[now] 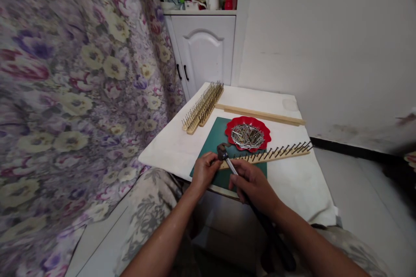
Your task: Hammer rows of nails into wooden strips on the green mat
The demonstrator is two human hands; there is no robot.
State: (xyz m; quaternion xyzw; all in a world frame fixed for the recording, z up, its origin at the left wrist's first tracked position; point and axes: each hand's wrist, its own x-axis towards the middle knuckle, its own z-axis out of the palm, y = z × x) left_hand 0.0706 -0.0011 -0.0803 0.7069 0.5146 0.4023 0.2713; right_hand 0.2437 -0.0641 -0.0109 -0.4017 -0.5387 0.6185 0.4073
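We note bare forearms [172, 233], left hand [204, 172] and right hand [258, 184] ungloved, loose cream fabric trousers [152, 201], grey floral print; right leg [349, 244] blurry, seemingly matching.

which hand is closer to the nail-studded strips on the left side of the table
Left. The left hand is in front of the strips, at the left side of the green mat; the right hand, holding the hammer, is farther off to the right.

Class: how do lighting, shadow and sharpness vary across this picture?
Head view: the white cloth looks bright; below it, the hammer handle blends into deep shadow. Head view: the far right edge looks smeared, and loose nails in the red bowl are hard to tell apart.
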